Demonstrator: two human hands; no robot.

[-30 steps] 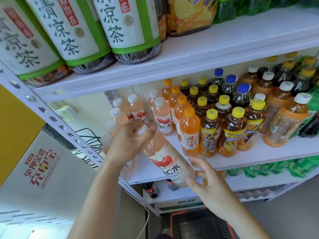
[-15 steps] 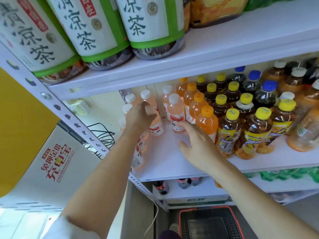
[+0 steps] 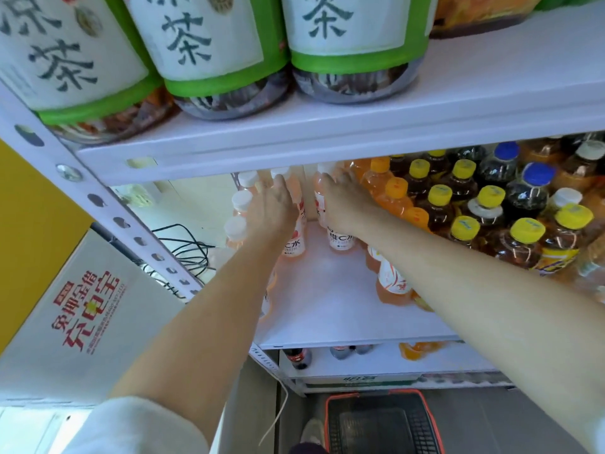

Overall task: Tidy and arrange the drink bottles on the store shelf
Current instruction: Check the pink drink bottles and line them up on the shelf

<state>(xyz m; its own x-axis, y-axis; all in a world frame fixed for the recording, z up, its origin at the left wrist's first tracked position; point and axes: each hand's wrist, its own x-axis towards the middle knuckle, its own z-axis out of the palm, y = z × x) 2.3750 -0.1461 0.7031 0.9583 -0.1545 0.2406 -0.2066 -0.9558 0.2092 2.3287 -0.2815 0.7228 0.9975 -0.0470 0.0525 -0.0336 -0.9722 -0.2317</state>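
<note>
Left hand [image 3: 270, 213] and right hand [image 3: 343, 206] reached deeper among pink bottles [image 3: 340, 239] (orange bottles [image 3: 394, 196] alongside), grips hidden by shelf [image 3: 327, 139].

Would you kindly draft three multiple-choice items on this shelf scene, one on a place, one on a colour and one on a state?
1. Where is the red basket?
A. on the top shelf
B. on the floor below the shelves
C. among the blue-capped bottles

2. What colour are the caps of the pink bottles by the left hand?
A. white
B. yellow
C. blue

3. How is the labelled bottle at the right hand placed?
A. lying on its side
B. upright on the shelf
C. held over the basket

Answers:
1. B, as the basket shows on the floor beneath the lowest board.
2. A, as white caps top the pink bottles just left of that hand.
3. B, as its base rests on the board with its label upright.
</note>
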